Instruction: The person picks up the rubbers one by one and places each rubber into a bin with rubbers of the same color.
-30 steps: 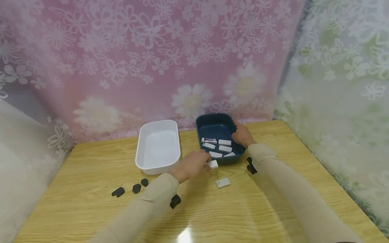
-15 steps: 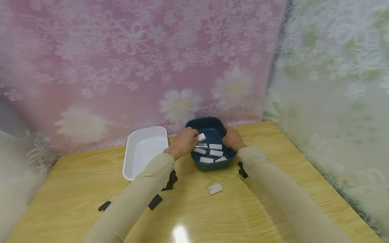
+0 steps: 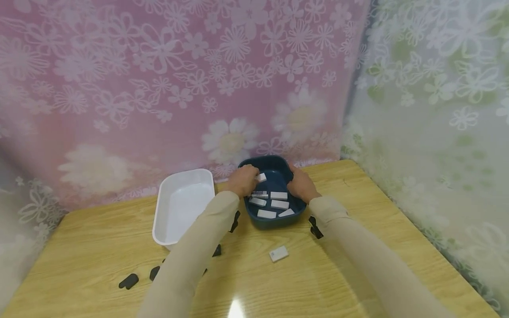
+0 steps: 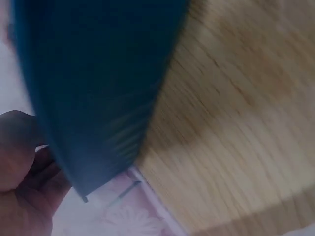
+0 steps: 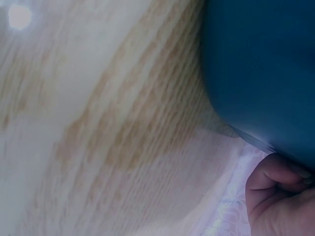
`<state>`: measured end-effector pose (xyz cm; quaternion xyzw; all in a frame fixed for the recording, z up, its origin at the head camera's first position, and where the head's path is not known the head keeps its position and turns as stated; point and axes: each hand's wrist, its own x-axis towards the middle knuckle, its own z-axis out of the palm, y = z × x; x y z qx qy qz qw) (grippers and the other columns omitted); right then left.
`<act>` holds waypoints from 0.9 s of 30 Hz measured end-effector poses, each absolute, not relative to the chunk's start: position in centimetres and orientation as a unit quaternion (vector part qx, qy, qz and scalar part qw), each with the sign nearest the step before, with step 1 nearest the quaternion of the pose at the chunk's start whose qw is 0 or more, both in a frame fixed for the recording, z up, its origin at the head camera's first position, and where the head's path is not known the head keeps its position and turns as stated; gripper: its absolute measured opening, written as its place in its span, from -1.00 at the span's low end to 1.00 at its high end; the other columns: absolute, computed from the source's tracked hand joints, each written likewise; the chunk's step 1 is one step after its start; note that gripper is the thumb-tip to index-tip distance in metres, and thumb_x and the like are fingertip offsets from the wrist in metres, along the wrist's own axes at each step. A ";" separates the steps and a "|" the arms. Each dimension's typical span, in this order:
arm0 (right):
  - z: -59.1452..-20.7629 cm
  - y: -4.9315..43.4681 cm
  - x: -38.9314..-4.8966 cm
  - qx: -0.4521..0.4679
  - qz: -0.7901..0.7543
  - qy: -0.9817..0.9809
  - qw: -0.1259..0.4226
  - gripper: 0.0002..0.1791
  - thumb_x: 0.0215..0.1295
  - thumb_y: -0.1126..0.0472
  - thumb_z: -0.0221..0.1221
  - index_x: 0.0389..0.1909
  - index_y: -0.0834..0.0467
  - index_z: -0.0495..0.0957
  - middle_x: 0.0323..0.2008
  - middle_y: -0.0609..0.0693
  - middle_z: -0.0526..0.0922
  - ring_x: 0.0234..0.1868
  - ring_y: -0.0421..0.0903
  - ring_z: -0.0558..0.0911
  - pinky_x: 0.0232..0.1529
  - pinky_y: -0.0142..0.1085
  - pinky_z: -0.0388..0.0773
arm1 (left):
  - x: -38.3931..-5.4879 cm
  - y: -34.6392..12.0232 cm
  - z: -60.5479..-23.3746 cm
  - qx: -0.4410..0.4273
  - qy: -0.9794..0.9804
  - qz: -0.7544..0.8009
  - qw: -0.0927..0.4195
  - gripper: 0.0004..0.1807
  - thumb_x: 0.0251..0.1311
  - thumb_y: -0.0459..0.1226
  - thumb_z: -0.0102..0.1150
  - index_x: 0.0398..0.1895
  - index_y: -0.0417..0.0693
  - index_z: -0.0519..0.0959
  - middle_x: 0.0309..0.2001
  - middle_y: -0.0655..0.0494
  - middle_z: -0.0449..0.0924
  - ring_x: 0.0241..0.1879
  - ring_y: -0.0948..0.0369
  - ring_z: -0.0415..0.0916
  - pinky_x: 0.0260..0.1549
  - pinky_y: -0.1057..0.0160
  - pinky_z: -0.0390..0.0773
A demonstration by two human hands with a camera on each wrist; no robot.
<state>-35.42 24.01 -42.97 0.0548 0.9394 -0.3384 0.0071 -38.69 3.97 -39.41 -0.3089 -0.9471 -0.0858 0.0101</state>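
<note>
My left hand [image 3: 243,180] reaches over the left rim of a dark blue bin [image 3: 274,222] and pinches a small white rectangular block [image 3: 260,177] above its inside. In the left wrist view the fingers are by the bin's rim, and that block is hidden. My right hand [image 3: 301,184] grips the bin's right rim, thumb and fingers curled in the right wrist view. Several more white blocks [image 3: 279,195] lie toward the near end of the bin; a printed one [image 3: 259,194] is among them. A single white block [image 3: 279,254] lies on the table in front.
A white bin [image 3: 156,216] stands left of the blue one, partly behind my left sleeve. Several small black pieces [image 3: 129,281] lie on the wooden table [image 3: 342,274] at the front left, some covered by the sleeve. A pink flowered curtain [image 3: 171,110] hangs behind.
My left hand has carried its white block from before the blue bin up and over the left rim. My right hand stays on the bin's right rim. The head view has shifted slightly.
</note>
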 end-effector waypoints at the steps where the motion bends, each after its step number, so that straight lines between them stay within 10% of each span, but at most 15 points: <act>1: -43.1 23.9 -35.4 0.054 -0.339 0.939 0.009 -0.19 0.17 0.44 -0.04 0.49 0.11 -0.01 0.30 0.29 0.30 0.01 0.17 0.53 -0.13 -0.02 0.54 | -38.9 4.0 -39.8 -0.307 -0.948 -0.079 0.006 -0.85 0.28 -0.29 0.15 -0.13 -0.05 0.62 -0.13 0.02 0.56 -0.14 0.11 0.51 -0.19 0.12 0.52; 19: -42.7 23.6 -35.4 0.046 -0.323 0.945 0.016 -0.21 0.20 0.42 -0.06 0.49 0.15 -0.03 0.32 0.29 0.28 -0.03 0.17 0.54 -0.23 -0.08 0.50 | -39.5 5.4 -41.5 -0.282 -0.958 -0.028 -0.035 -0.81 0.31 -0.32 0.08 -0.10 -0.04 0.65 -0.16 0.02 0.65 -0.20 0.08 0.60 -0.23 0.11 0.57; 27: -42.7 23.8 -35.7 0.046 -0.325 0.945 0.013 -0.21 0.19 0.41 -0.06 0.48 0.17 -0.02 0.32 0.29 0.28 0.08 0.18 0.49 -0.13 -0.04 0.48 | -37.8 3.8 -40.7 -0.358 -0.921 -0.128 0.080 -0.80 0.32 -0.35 -0.04 -0.17 -0.09 0.61 -0.24 0.06 0.55 -0.25 0.14 0.50 -0.21 0.20 0.50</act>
